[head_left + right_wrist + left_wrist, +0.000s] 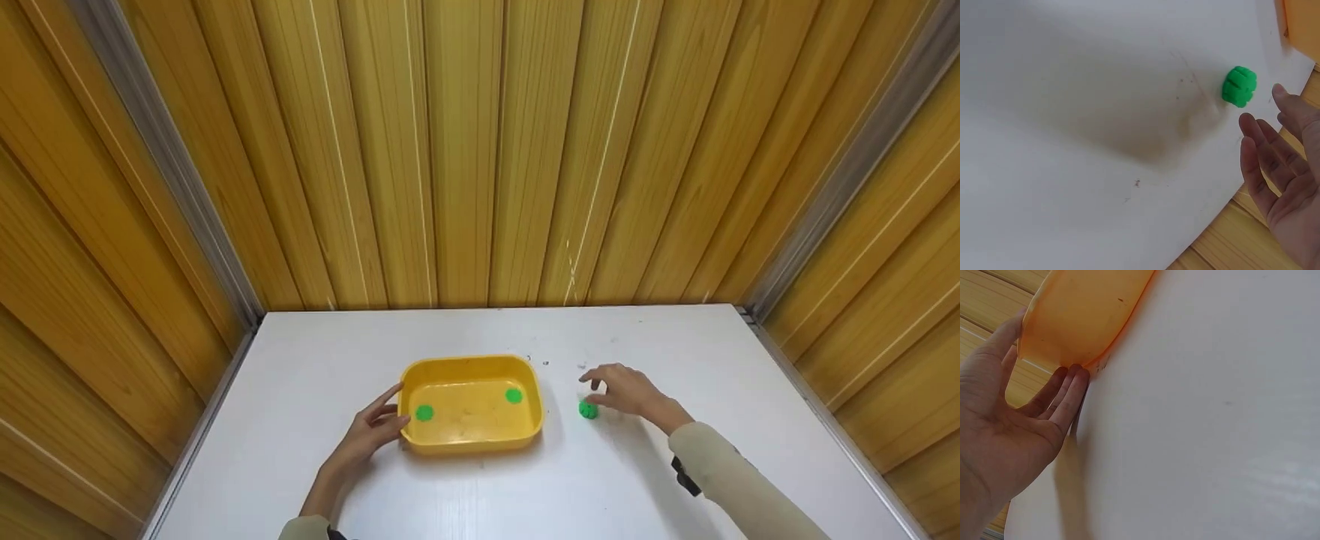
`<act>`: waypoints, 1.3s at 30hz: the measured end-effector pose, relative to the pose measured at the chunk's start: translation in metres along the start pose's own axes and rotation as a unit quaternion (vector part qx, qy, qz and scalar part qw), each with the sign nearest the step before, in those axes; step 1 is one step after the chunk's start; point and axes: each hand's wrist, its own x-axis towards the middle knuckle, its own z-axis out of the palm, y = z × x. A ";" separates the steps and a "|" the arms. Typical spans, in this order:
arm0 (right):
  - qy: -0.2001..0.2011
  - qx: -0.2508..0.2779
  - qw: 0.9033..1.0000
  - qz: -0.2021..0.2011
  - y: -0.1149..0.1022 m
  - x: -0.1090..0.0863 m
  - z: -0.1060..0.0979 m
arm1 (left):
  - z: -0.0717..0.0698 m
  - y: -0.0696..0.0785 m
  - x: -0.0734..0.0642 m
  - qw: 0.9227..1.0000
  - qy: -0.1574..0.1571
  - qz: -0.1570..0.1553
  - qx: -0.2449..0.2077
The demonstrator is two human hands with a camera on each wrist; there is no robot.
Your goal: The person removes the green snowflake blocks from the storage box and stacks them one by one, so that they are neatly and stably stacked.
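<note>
A yellow plastic basin (472, 448) stands on the white table. My left hand (367, 431) holds its left end, thumb and fingers at the rim and outer wall; in the left wrist view, the fingertips (1079, 374) touch the low side of the basin (1081, 318). Two green round pieces lie inside, one at the left (424, 413) and one at the right (514, 395). Right of the basin a small green ridged round piece (1239, 86) sits on the table. My right hand (626, 390) hovers just by it, thumb and fingers apart, gripping nothing.
The white table (480, 499) has a few small dark marks beyond the basin's right side. Yellow wood-patterned panels (465, 150) rise at the back and on both sides, with grey metal posts (184, 157) in the corners.
</note>
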 end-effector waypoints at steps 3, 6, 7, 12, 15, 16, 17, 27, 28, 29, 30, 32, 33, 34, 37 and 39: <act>-0.004 -0.003 1.000 -0.001 -0.011 0.011 -0.012 | 0.001 0.001 0.001 1.000 -0.001 -0.001 0.003; -0.009 0.003 1.000 -0.006 -0.028 0.025 -0.021 | 0.001 0.001 0.001 1.000 0.002 -0.006 0.006; -0.009 0.004 1.000 -0.013 -0.034 0.030 -0.023 | 0.001 0.001 0.001 1.000 0.003 -0.006 0.007; -0.018 0.018 0.999 -0.047 -0.062 0.055 -0.027 | 0.000 0.002 0.002 1.000 0.010 -0.006 0.003; -0.030 0.023 0.998 -0.055 -0.078 0.070 -0.024 | 0.000 0.003 0.002 1.000 0.012 -0.007 0.006; -0.033 0.021 0.998 -0.059 -0.083 0.074 -0.023 | 0.001 0.003 0.002 1.000 0.012 -0.008 0.006; -0.036 0.019 0.997 -0.063 -0.088 0.078 -0.022 | 0.001 0.004 0.001 1.000 0.012 -0.008 0.007; -0.064 0.004 0.992 -0.106 -0.133 0.108 -0.006 | 0.002 0.002 -0.002 1.000 -0.002 -0.011 -0.003; -0.068 0.004 0.992 -0.106 -0.137 0.111 -0.004 | 0.002 0.000 -0.002 1.000 -0.005 -0.005 -0.002; -0.073 0.008 0.992 -0.104 -0.140 0.113 -0.001 | 0.002 0.000 -0.002 1.000 -0.008 -0.003 -0.001; -0.080 0.010 0.992 -0.100 -0.144 0.116 0.001 | 0.002 -0.001 -0.002 1.000 -0.009 -0.001 0.000; -0.092 0.011 0.991 -0.094 -0.151 0.121 0.008 | 0.002 -0.003 -0.002 1.000 -0.008 -0.001 0.000; -0.098 0.013 0.991 -0.090 -0.154 0.124 0.011 | 0.001 -0.003 -0.002 1.000 -0.007 -0.001 -0.001; -0.104 0.012 0.991 -0.088 -0.158 0.127 0.016 | 0.001 -0.004 -0.001 1.000 -0.006 -0.002 -0.002; -0.123 0.006 0.989 -0.080 -0.169 0.136 0.030 | 0.001 -0.004 0.000 1.000 -0.005 -0.005 -0.006; -0.131 0.001 0.988 -0.081 -0.176 0.141 0.040 | 0.001 -0.004 0.001 1.000 -0.005 -0.003 -0.007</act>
